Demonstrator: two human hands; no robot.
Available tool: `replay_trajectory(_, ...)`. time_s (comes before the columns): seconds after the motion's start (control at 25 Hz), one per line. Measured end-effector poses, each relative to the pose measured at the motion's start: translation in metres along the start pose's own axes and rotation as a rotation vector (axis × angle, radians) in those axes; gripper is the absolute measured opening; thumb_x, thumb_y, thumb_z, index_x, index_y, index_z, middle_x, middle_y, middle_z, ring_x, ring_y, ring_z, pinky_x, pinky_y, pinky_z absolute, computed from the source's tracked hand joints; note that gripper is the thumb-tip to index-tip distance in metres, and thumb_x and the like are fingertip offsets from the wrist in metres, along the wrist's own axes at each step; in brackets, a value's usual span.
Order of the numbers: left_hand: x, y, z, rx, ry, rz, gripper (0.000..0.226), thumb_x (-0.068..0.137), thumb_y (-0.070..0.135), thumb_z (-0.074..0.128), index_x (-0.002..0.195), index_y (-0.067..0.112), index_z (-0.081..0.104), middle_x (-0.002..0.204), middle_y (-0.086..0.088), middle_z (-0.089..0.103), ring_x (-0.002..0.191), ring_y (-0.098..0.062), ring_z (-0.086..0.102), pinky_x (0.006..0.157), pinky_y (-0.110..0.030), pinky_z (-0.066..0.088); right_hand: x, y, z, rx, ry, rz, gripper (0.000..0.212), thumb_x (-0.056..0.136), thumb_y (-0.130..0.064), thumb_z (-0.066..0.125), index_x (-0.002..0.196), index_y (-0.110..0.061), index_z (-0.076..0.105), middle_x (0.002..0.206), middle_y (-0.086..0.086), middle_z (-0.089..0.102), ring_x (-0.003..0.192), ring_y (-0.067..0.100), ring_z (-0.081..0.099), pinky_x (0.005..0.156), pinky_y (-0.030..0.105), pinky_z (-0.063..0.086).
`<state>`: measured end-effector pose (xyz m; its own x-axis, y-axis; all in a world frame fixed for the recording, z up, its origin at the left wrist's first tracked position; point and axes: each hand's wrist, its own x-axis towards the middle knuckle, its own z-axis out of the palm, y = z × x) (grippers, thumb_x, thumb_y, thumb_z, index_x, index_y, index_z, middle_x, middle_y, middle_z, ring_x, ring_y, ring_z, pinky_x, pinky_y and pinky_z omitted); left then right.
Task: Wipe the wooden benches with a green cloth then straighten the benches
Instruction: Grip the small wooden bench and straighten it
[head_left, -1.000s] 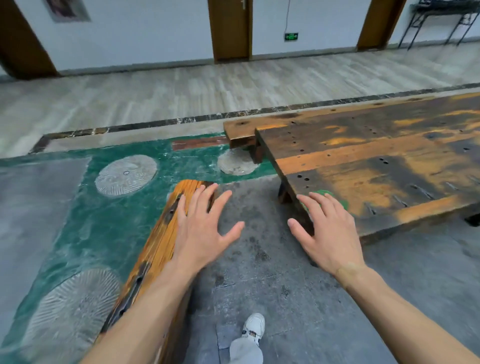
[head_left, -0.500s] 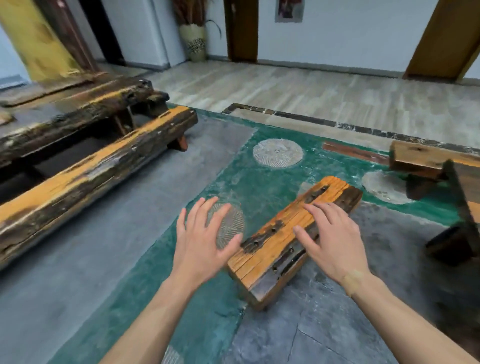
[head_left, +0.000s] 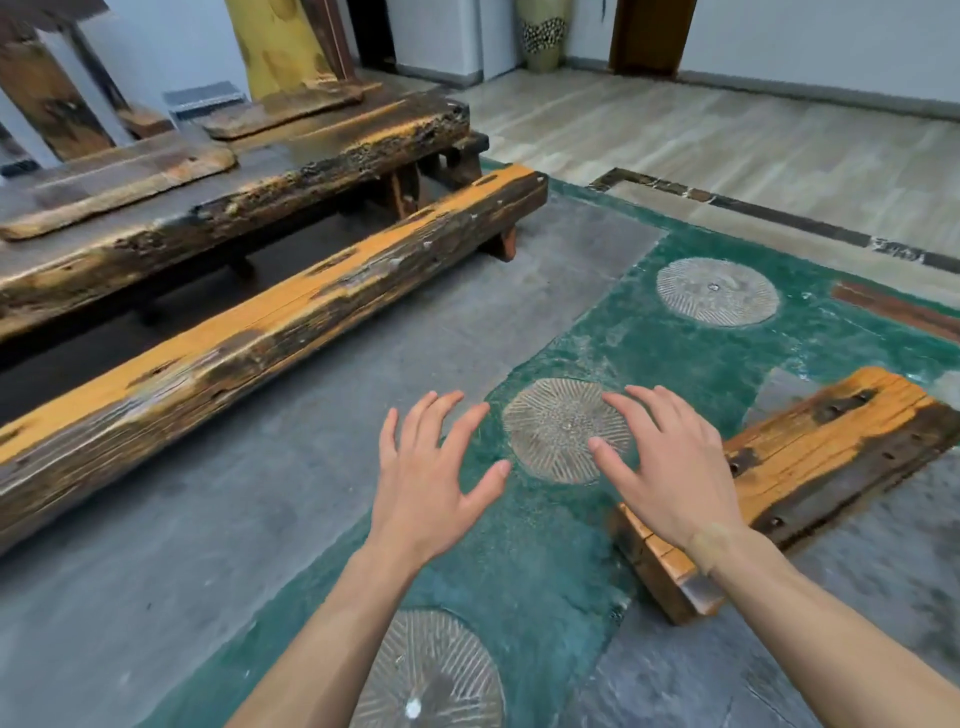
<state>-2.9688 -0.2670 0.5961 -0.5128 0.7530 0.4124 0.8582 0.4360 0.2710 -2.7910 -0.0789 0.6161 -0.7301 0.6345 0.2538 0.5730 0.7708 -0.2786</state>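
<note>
Both your left hand (head_left: 434, 483) and right hand (head_left: 670, 467) hover empty, fingers spread. The short orange-topped wooden bench (head_left: 810, 467) sits near right; looks solid and heavy, so I'd grab its end edges. No green cloth visible.

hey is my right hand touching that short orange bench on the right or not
Cannot tell. In the head view the right hand, fingers spread, overlaps the short bench at its near end, but one view from above shows neither contact nor gap.
</note>
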Motion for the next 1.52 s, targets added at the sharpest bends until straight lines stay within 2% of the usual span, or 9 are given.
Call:
replay_trajectory(0.12,0.022,-0.040,0.008,-0.019,-0.021,-0.012,0.060,0.091,0.064,0.042,0.137,0.027,0.057,0.146,-0.003,0.050,0.141,-0.028,0.040,0.117,-0.061,0.023,0.026,-0.020,0.018,-0.016,-0.057,0.009,0.062,0.091,-0.066,0.032,0.142,-0.033,0.047,0.148,-0.005,0.046,0.144,0.021,0.031,0.114,0.047,0.029)
replay_trajectory(0.4,0.128,-0.078,0.062,-0.039,-0.064,0.094,0.058,0.093,0.063,0.042,0.139,0.029,0.052,0.148,-0.003,0.048,0.142,-0.029,0.039,0.118,-0.061,0.021,0.123,0.002,0.062,-0.002,0.000,0.114,0.066,0.089,-0.068,0.028,0.141,-0.031,0.048,0.150,-0.001,0.045,0.143,0.025,0.033,0.113,0.048,0.030)
replay_trajectory(0.8,0.365,-0.047,0.148,-0.100,-0.085,0.325,0.060,0.094,0.059,0.043,0.143,0.027,0.050,0.151,-0.004,0.045,0.143,-0.029,0.038,0.118,-0.061,0.020,0.287,0.093,0.066,-0.016,0.098,0.321,0.067,0.089,-0.066,0.029,0.141,-0.028,0.049,0.148,0.002,0.047,0.142,0.029,0.035,0.113,0.051,0.033)
replay_trajectory(1.16,0.540,-0.060,0.246,-0.247,-0.124,0.573,0.059,0.093,0.058,0.045,0.142,0.027,0.051,0.151,-0.005,0.046,0.142,-0.030,0.039,0.119,-0.060,0.019,0.407,0.141,0.092,-0.160,0.163,0.572,0.065,0.089,-0.065,0.030,0.139,-0.028,0.050,0.146,0.003,0.049,0.140,0.030,0.038,0.111,0.050,0.036)
replay_trajectory(1.32,0.626,-0.059,0.283,-0.369,-0.182,0.763,0.059,0.092,0.054,0.048,0.142,0.025,0.050,0.150,-0.007,0.046,0.142,-0.031,0.039,0.117,-0.064,0.021,0.461,0.143,0.100,-0.207,0.226,0.767,0.062,0.091,-0.063,0.035,0.141,-0.028,0.049,0.148,0.001,0.047,0.141,0.026,0.036,0.112,0.049,0.034)
replay_trajectory(1.52,0.686,-0.022,0.323,-0.457,-0.268,0.991,0.058,0.092,0.053,0.048,0.142,0.024,0.051,0.148,-0.007,0.046,0.141,-0.031,0.041,0.116,-0.064,0.022,0.480,0.151,0.101,-0.252,0.261,0.997,0.059,0.093,-0.061,0.038,0.142,-0.029,0.047,0.149,0.001,0.046,0.142,0.027,0.034,0.111,0.048,0.032)
